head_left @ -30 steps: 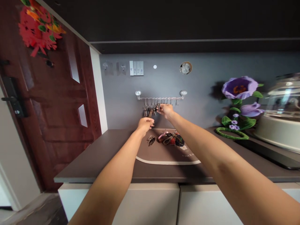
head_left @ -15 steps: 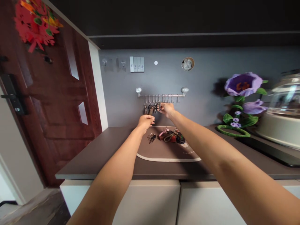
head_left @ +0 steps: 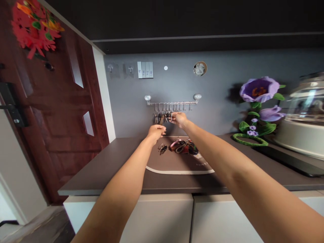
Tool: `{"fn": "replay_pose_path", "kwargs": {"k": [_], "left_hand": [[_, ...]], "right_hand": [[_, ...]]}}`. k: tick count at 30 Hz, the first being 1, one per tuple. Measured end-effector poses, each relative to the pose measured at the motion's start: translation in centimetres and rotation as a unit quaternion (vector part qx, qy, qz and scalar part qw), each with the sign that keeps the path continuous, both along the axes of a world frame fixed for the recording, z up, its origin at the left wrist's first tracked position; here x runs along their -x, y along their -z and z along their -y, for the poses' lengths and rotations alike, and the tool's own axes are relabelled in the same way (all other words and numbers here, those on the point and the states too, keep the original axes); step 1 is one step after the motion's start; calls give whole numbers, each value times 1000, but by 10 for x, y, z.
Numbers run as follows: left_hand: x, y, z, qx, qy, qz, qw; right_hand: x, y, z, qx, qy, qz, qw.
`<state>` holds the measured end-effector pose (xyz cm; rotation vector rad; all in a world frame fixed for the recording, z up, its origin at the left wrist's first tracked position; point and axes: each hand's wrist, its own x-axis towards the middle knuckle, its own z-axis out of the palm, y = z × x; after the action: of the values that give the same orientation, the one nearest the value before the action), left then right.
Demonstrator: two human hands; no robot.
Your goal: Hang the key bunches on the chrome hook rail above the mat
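Observation:
A clear rail with a row of hooks (head_left: 174, 103) is fixed to the grey wall, and several key bunches (head_left: 156, 117) hang from its left half. My right hand (head_left: 179, 119) is closed by the rail, its fingertips on a ring of keys (head_left: 171, 114) at the hooks. Just below the hanging keys, my left hand (head_left: 155, 132) is pinched closed. A brown strap (head_left: 161, 119) among the keys runs down to its fingers; what they hold is mostly hidden. Below, a small key bunch (head_left: 162, 149) and a pile of keys with fobs (head_left: 184, 147) lie on a brown mat (head_left: 174, 165).
A purple flower ornament (head_left: 259, 90) and a glass-topped appliance (head_left: 301, 125) stand on the right of the counter (head_left: 101, 162), with a black flat object (head_left: 286, 160) before them. A dark cabinet (head_left: 177, 20) overhangs the wall. At left is a brown door (head_left: 63, 125).
The view has shifted slightly. Beside my right fingertips, the key ring now shows more clearly under its hook. My left hand stays pinched below the hanging keys.

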<state>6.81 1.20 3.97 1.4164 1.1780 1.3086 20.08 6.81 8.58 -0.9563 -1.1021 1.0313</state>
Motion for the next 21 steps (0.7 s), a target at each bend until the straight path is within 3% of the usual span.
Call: {"fn": "replay_pose_path", "kwargs": {"k": [11,21], "left_hand": [[-2,-1,5,5,16,-13,1000],[-4,10,1,-36,59,-65,995]], "right_hand": [[-10,6,5,10,-12,51,999],[-20,12,40,7,-11,71,997]]}}
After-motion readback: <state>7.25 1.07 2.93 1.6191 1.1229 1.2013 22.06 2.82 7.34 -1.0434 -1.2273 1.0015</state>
